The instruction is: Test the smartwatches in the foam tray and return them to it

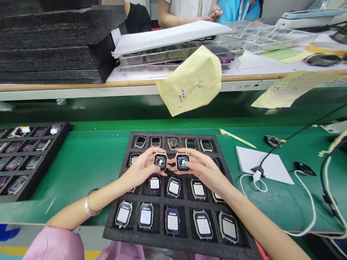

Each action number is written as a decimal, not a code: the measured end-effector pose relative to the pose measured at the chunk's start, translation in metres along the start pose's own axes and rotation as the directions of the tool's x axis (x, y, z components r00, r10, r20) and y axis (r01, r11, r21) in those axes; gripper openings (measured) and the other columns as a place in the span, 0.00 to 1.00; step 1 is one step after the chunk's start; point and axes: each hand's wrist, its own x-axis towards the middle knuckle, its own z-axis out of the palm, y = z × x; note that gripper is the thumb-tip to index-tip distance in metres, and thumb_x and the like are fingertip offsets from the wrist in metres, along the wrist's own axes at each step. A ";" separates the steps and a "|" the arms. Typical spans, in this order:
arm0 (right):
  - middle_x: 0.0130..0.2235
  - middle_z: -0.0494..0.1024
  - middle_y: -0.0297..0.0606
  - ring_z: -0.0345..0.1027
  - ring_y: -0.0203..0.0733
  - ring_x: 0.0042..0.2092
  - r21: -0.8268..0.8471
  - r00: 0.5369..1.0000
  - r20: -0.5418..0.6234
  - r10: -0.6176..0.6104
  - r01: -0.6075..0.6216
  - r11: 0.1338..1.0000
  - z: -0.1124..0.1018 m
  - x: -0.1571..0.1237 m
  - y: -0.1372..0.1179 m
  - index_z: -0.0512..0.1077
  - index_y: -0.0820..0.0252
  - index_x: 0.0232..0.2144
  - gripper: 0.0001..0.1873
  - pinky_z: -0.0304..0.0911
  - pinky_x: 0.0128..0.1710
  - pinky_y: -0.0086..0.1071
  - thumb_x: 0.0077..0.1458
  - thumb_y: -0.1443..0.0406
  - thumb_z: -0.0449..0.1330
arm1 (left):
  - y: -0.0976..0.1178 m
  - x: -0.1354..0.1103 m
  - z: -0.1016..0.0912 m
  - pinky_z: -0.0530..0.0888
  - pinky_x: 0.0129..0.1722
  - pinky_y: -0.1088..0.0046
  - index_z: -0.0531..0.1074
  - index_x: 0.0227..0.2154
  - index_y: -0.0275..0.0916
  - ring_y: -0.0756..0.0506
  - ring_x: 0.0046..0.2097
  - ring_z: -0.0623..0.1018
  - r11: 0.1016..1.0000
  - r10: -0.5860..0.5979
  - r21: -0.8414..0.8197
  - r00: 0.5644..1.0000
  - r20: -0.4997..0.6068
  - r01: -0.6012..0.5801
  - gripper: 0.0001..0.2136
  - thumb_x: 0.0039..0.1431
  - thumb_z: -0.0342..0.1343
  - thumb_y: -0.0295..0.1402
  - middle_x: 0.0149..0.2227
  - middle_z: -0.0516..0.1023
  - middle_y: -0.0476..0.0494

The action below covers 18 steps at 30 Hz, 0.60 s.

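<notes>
My left hand (148,161) grips a smartwatch (161,161) without a strap, its dark screen lit with a round dial. A matching smartwatch (182,161) sits in my right hand (199,162), the thumb lying on its screen. Both are held side by side, slightly apart, over a black foam tray (159,236). In the tray's compartments lie several watch bodies, most with pale frames and some purple. A purple watch (172,221) in the front row shows a white list on its screen; the back row's screens are dark. My hands hide part of the second row.
A second foam tray (48,159) of watches lies at the left on the green bench (81,159). To the right are a green pen (237,138), a white pad (260,164) and cables (311,202). Stacked black foam (54,47) and clear plastic trays (146,59) occupy the shelf. People stand behind.
</notes>
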 end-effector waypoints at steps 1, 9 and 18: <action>0.45 0.80 0.43 0.76 0.49 0.45 -0.006 1.000 0.004 -0.006 0.006 1.000 0.000 0.000 0.000 0.66 0.58 0.53 0.21 0.72 0.46 0.43 0.57 0.66 0.61 | -0.001 0.000 0.000 0.79 0.41 0.63 0.67 0.46 0.39 0.42 0.44 0.77 1.000 0.008 0.007 1.000 0.010 -0.008 0.20 0.48 0.56 0.22 0.41 0.76 0.43; 0.45 0.79 0.43 0.77 0.49 0.45 -0.057 0.999 0.022 -0.041 0.042 0.997 -0.002 -0.001 0.002 0.67 0.58 0.53 0.19 0.74 0.43 0.40 0.60 0.66 0.60 | -0.007 -0.001 -0.001 0.79 0.40 0.63 0.66 0.46 0.40 0.44 0.42 0.76 0.998 0.043 0.046 0.999 0.025 -0.044 0.18 0.51 0.54 0.23 0.40 0.75 0.44; 0.49 0.77 0.43 0.75 0.46 0.47 -0.228 0.993 0.052 -0.104 0.114 0.967 0.003 -0.005 0.003 0.63 0.57 0.55 0.26 0.71 0.49 0.40 0.56 0.67 0.65 | -0.003 -0.001 0.002 0.79 0.40 0.65 0.65 0.46 0.40 0.44 0.43 0.76 0.995 0.049 0.090 0.998 0.035 -0.052 0.18 0.51 0.55 0.22 0.38 0.74 0.45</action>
